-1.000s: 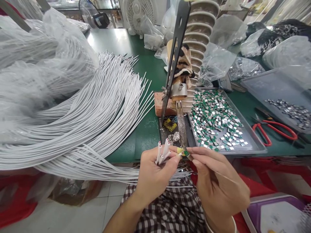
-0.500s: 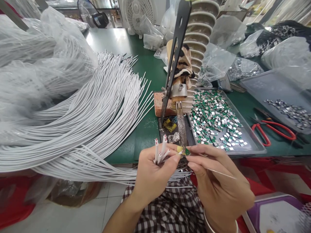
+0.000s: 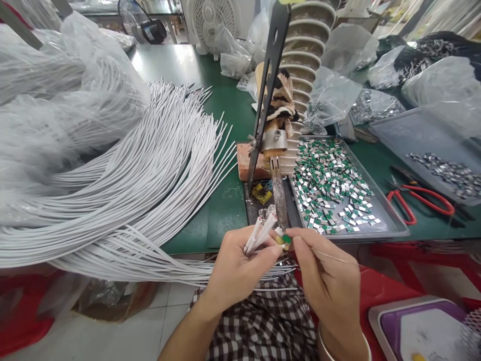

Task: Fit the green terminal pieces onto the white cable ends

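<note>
The small green rectangular chip (image 3: 286, 238) sits just in front of the tip of the fixed soldering iron (image 3: 280, 198), a mottled metal blade that slants down from a clamp. The chip is right where the fingertips of both hands meet; which fingertip pins it cannot be told. The left hand (image 3: 236, 271) is closed around a small bundle of white insulated wire ends (image 3: 260, 233), which stick up from the fist on the near left of the iron's tip and almost touch the chip. The right hand (image 3: 326, 286), on the near right of the iron, has thumb and forefinger pinched shut on a thin silvery wire (image 3: 326, 254) whose end points at the chip. Just right of the iron lies a flat grey metal tray (image 3: 391, 220) strewn with many loose green-and-silver pieces (image 3: 330, 185). Farther right of the iron are red-handled scissors (image 3: 417, 200) and a translucent grey plastic tray (image 3: 424, 135). Behind the iron, touching its stand, are a reddish brick (image 3: 244, 160), a slanted black metal bar (image 3: 268, 85) and a ribbed cream ceramic column (image 3: 308, 55). Left of the iron, a big fanned sheaf of long white cables (image 3: 131, 175) spreads over the green tabletop (image 3: 225, 100). Below the iron, under both hands, is checked cloth (image 3: 266, 326).
</note>
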Tool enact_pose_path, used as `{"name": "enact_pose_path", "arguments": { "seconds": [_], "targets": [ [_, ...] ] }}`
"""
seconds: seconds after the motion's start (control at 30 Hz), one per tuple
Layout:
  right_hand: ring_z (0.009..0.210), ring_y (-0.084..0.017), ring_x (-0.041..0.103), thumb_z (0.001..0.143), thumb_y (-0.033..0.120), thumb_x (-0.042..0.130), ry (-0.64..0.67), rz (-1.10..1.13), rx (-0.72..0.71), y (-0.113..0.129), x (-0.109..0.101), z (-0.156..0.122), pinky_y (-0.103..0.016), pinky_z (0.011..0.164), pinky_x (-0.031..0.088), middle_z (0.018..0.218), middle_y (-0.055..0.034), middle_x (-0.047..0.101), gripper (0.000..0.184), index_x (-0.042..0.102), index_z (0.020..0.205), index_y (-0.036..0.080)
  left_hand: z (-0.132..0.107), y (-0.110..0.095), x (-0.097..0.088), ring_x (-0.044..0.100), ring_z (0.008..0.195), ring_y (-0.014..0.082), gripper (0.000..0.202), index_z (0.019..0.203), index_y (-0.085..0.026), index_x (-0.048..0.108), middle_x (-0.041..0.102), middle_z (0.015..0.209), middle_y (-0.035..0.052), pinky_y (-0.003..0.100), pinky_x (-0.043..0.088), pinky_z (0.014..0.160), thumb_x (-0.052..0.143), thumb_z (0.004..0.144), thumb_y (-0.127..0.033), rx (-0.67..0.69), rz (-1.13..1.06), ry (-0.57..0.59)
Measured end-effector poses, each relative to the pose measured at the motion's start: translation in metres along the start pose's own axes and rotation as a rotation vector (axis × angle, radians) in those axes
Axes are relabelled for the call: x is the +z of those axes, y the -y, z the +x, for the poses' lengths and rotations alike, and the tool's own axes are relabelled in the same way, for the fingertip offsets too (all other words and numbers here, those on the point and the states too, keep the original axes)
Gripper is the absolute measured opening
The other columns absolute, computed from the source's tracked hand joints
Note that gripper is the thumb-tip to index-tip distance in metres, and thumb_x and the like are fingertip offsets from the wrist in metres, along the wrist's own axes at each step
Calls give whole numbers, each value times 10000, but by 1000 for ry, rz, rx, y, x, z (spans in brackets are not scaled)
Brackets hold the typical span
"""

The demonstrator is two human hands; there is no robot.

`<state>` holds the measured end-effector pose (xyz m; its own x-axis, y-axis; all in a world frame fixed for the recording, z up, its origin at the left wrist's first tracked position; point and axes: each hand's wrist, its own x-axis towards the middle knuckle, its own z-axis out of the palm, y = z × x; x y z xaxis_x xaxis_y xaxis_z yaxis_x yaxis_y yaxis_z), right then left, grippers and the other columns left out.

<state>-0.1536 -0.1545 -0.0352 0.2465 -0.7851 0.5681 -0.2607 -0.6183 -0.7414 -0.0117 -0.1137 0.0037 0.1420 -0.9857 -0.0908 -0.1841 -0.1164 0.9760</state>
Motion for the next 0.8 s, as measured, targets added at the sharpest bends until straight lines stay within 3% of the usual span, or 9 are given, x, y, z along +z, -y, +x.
{"name": "enact_pose_path", "arguments": {
  "seconds": [0.13,0.23,0.53,0.8],
  "targets": [
    [829,-6,678,876,47,541,-157,3,21,0,5,-6,-73,799,538,945,12,700,181,631,994,151,3,-2,-2,521,680,39,212,621,-89,560,613,749,22,134,415,615,599,795,-203,-39,-90,-68],
    [924,-64,685,788,3,637,-239,96,-63,1,6,-5,-172,870,571,960,-11,695,207,652,946,137,5,-5,-2,521,671,45,211,608,-93,560,603,715,22,139,408,596,605,777,-211,-17,-91,-101],
    [915,-61,661,741,-13,683,-243,40,-108,6,4,3,-202,849,568,966,-15,677,276,690,953,164,7,-1,-1,563,707,10,193,641,-105,606,613,775,-2,89,444,648,633,818,-177,63,-204,-84],
    [874,-95,660,774,-33,607,-149,228,-44,3,-3,-8,-237,755,564,933,-30,670,304,661,1004,159,3,2,-3,554,700,30,185,646,-95,585,617,803,18,124,436,645,627,804,-181,-3,-150,-68]
  ]
}}
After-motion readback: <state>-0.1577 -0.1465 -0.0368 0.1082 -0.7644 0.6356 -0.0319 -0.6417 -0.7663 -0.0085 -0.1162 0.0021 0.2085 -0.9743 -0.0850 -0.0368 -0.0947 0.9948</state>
